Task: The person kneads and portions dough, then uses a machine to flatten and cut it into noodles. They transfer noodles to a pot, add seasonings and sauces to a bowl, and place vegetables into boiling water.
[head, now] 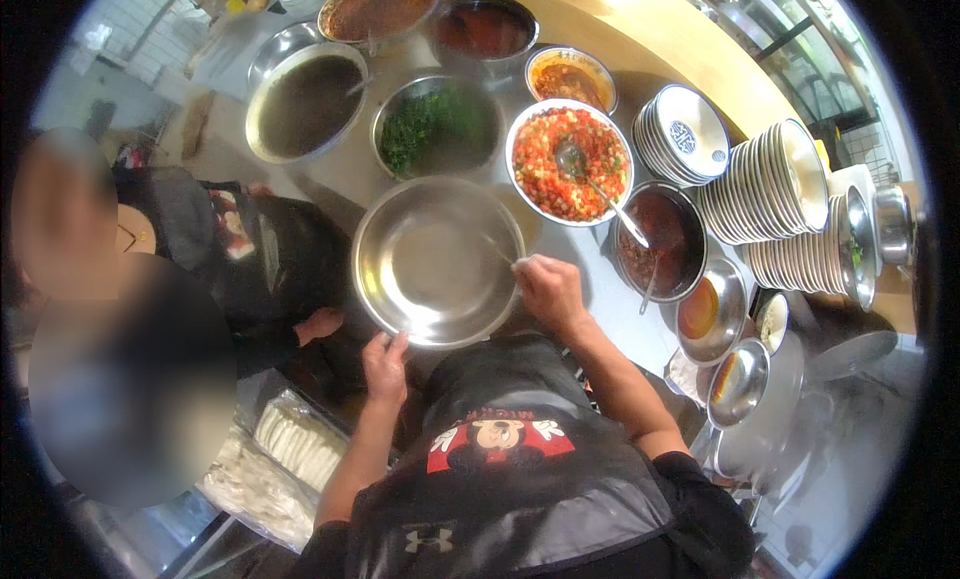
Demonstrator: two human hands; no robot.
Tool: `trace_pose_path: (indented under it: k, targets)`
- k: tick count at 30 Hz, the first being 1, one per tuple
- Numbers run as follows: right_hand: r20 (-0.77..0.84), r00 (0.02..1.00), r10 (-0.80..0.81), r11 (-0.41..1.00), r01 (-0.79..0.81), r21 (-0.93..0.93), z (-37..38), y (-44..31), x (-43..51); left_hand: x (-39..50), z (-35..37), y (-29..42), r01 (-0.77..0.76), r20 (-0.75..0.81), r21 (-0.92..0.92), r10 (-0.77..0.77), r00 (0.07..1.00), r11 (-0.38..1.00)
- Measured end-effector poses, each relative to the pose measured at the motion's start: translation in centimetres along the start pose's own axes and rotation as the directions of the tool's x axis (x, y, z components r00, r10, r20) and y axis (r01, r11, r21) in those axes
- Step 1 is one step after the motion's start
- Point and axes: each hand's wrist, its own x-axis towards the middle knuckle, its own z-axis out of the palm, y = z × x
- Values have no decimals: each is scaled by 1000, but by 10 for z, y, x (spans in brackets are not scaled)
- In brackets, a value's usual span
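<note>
A wide stainless steel basin [439,256], with only bare shiny metal showing inside, is in front of my apron at the counter's near edge. My left hand [386,369] holds its near left rim, thumb and fingers around the edge. At the right rim my right hand [551,286] is closed, fingers curled against the metal. A thin pale line shows by its fingertips; I cannot tell what it is. Beyond the basin is a steel bowl of chopped green herbs [439,125]. To the right, a white bowl of diced red and yellow peppers [570,163] has a spoon in it.
A pot of dark red sauce [660,241] with a ladle stands to the right, near stacked plates [765,181] and bowls [681,135]. A basin of dark liquid [307,103] is at the back left. A co-worker's hand [319,325] is close on my left, above bagged white food [300,436].
</note>
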Motion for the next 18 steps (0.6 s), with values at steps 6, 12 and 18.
trace_pose_path:
  k: [6,12,18]
  targets:
    - [-110,987,-117,989,106,-104,-44,-5,43,22,8,62,0,-33,16,0,999,1000]
    - [10,999,34,990,-33,-137,-56,4,49,41,-8,126,-117,-186,33,121,975,993]
    - [181,956,233,939,-172,-298,9,18,89,78,-8,179,-171,-332,-174,106,937,970]
